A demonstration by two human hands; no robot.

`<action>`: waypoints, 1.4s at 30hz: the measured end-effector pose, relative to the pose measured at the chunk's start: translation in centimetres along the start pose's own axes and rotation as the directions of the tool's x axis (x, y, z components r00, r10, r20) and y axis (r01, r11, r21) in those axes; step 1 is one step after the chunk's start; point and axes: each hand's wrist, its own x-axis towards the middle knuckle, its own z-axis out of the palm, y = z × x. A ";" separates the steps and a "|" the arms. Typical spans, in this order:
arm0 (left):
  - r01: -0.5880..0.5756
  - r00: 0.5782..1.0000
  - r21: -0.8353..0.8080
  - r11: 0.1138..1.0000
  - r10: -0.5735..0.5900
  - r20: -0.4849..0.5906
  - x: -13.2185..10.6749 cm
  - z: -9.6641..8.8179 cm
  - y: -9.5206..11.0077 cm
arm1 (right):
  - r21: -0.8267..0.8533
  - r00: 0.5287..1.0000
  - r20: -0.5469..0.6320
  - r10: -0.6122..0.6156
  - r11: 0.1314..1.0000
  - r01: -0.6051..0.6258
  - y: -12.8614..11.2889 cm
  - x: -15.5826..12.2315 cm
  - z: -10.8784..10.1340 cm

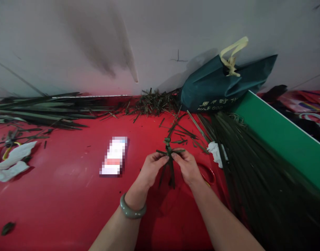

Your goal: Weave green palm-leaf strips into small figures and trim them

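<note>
Above the red table (58, 195), both my hands pinch a small woven piece of green leaf strips (169, 153). My left hand (151, 169), with a grey-green bangle (132, 209) on its wrist, grips the piece from the left. My right hand (187, 167) grips it from the right. Loose strip ends hang down between my palms and stick out sideways above my fingers.
A thick bundle of long leaf strips (254, 174) lies to the right beside a green board (285, 143). A dark teal bag (222, 83) leans on the wall. More leaves (39, 111) and cuttings (154, 101) lie at the back. Red-handled scissors (208, 174), white cloths (10, 162) and a blurred packet (114, 157) rest on the table.
</note>
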 end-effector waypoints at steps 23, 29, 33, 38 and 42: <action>-0.150 0.978 0.117 0.982 0.164 -0.129 0.1 0.0 -0.2 | -0.154 0.969 0.210 0.128 0.983 -0.096 -0.1 -0.6 0.7; -0.111 0.992 0.087 0.990 0.116 -0.048 0.0 0.1 -0.2 | -0.114 0.972 0.211 0.100 0.991 -0.077 0.0 -0.4 0.5; -0.111 0.991 0.053 0.992 0.114 -0.062 0.2 0.0 -0.3 | -0.148 0.975 0.208 0.076 0.988 -0.046 0.1 -0.3 0.3; -0.101 0.993 0.005 0.995 0.102 -0.053 0.2 -0.1 -0.2 | -0.004 0.990 0.137 -0.013 1.000 0.014 -0.2 -0.2 0.1; -0.047 0.999 -0.048 0.998 0.046 -0.012 0.0 0.0 -0.2 | 0.008 0.998 0.050 -0.039 0.999 0.039 0.1 0.0 0.1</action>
